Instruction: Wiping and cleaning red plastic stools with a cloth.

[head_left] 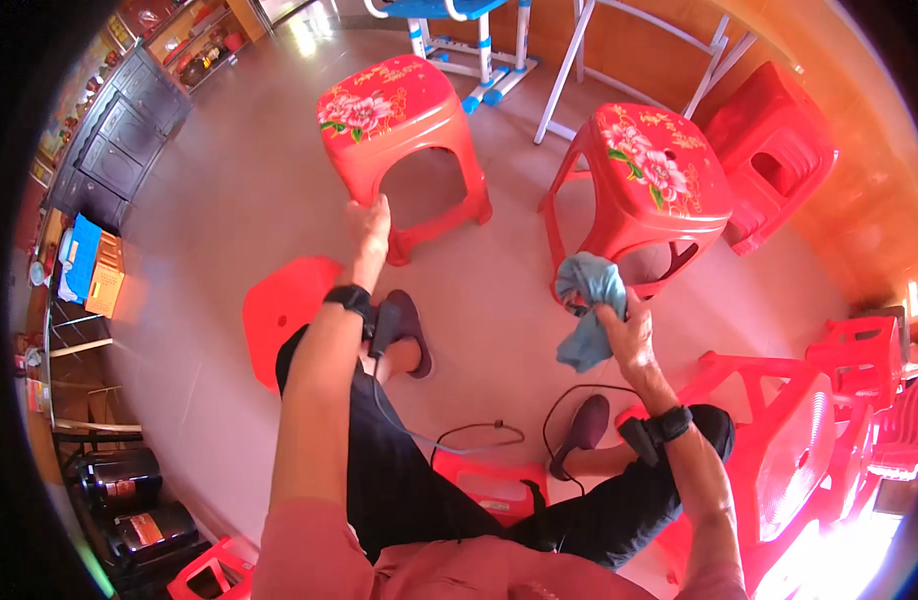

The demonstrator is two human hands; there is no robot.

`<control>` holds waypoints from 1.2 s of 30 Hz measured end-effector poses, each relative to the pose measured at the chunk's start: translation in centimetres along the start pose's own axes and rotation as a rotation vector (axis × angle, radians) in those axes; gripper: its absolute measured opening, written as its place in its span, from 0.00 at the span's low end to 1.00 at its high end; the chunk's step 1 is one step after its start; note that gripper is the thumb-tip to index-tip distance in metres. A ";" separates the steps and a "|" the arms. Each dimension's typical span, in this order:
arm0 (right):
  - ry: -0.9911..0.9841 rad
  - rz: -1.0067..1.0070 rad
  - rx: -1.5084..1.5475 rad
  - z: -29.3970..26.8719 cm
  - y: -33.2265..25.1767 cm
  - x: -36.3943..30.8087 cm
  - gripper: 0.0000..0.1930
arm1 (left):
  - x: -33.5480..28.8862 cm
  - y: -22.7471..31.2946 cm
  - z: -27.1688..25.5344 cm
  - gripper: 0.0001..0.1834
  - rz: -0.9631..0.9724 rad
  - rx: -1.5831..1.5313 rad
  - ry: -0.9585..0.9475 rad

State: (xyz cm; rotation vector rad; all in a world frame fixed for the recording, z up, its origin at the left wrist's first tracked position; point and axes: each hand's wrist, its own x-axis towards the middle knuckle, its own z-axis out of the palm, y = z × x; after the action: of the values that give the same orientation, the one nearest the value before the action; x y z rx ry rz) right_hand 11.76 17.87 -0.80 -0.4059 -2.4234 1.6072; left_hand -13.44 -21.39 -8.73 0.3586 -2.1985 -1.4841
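Observation:
My left hand (372,226) is closed on the near left leg of a red plastic stool (434,150) with a floral seat, ahead of me. A crumpled blue-grey cloth (591,315) hangs from my right hand (631,335), its fingers closed on it. Just beyond the cloth is a second red floral stool (651,170), with one of its front legs partly hidden by it. My left thumb shows at the leg, while most of the fingers are hidden.
A red stool (284,310) sits by my left knee. More red stools (779,165) are stacked by the orange wall, and several (794,440) stand on the right. A blue and white frame (484,60) is at the back. Cables (479,428) run between my legs.

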 end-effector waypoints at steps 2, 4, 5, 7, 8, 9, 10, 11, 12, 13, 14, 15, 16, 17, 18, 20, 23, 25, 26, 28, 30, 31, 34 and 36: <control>0.003 0.089 -0.027 -1.7 1.7 -1.4 0.16 | -1.5 2.3 4.0 0.38 0.006 0.260 -0.078; -0.103 0.146 0.032 -0.1 0.0 -1.9 0.15 | 3.8 -0.1 1.9 0.39 0.001 0.239 0.042; -0.095 0.120 0.021 -0.2 0.1 -1.8 0.14 | 4.4 -0.7 3.3 0.41 -0.028 0.279 0.047; -0.112 0.149 0.089 0.1 -0.8 -1.4 0.13 | 7.8 -2.7 2.6 0.43 -0.007 0.200 -0.026; -0.148 0.146 0.199 0.9 -2.3 -1.4 0.13 | 11.5 -3.1 -2.3 0.43 0.060 0.102 -0.087; -0.154 0.158 0.240 1.4 -3.0 -1.3 0.13 | 14.4 -3.8 -5.9 0.42 0.162 0.204 -0.170; -0.152 0.170 0.240 1.4 -3.5 -1.3 0.13 | 15.0 -3.6 -6.8 0.41 0.248 0.285 -0.274; -0.197 0.202 0.321 1.6 -4.2 -1.4 0.13 | 14.6 -3.6 -5.3 0.40 0.139 -0.138 -0.104; -0.081 0.350 0.220 -1.6 -0.1 -1.2 0.13 | 4.7 -2.3 7.1 0.45 -0.199 -0.084 -0.380; -0.110 0.354 0.297 -1.0 -1.2 -1.3 0.14 | 5.7 -0.7 5.0 0.49 -0.225 0.013 -0.409; -0.125 0.353 0.315 -0.4 -1.7 -1.4 0.14 | 7.5 0.0 2.5 0.54 -0.244 0.114 -0.426; -0.156 0.363 0.347 0.0 -1.9 -1.4 0.14 | 8.6 0.3 1.0 0.57 -0.299 0.107 -0.389; -0.183 0.376 0.375 0.4 -2.0 -1.3 0.14 | 9.4 0.5 0.0 0.61 -0.355 0.098 -0.358; -0.184 0.374 0.403 0.4 -2.6 -1.4 0.15 | 10.1 0.6 -0.7 0.63 -0.342 0.095 -0.384; -0.180 0.384 0.406 0.4 -2.7 -1.3 0.15 | 10.0 0.6 -0.8 0.63 -0.345 0.101 -0.392; -0.198 0.351 0.417 0.2 -2.6 -1.0 0.16 | 9.9 0.7 -0.8 0.58 -0.353 0.101 -0.440; -0.193 0.339 0.376 -0.2 -3.2 -0.7 0.16 | 9.3 1.2 0.2 0.61 -0.338 0.021 -0.375; -0.202 0.350 0.414 -0.3 -3.3 -0.8 0.17 | 9.4 1.2 -0.1 0.56 -0.344 -0.104 -0.364; -0.196 0.349 0.430 -0.4 -3.3 -0.9 0.17 | 9.3 1.2 -0.1 0.56 -0.344 -0.105 -0.361; -0.194 0.346 0.443 -0.3 -3.4 -0.8 0.17 | 8.9 1.2 0.2 0.52 -0.413 -0.361 -0.310; -0.170 0.368 0.416 0.1 -3.6 -1.2 0.18 | 8.9 1.4 0.4 0.51 -0.406 -0.370 -0.287; -0.183 0.363 0.419 0.3 -4.0 -1.2 0.18 | 9.1 1.6 0.3 0.52 -0.454 -0.382 -0.268; -0.199 0.372 0.473 0.2 -4.3 -1.3 0.17 | 8.0 2.5 2.0 0.55 -0.473 -0.368 -0.256; -0.195 0.400 0.426 0.0 -3.7 -1.3 0.17 | 7.7 3.3 3.2 0.56 -0.395 -0.294 -0.258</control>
State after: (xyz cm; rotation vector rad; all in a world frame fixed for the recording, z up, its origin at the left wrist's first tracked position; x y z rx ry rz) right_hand 12.55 16.08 2.59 -0.7154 -2.1259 2.3667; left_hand -21.59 -21.08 -4.92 0.5517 -2.1357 -2.1420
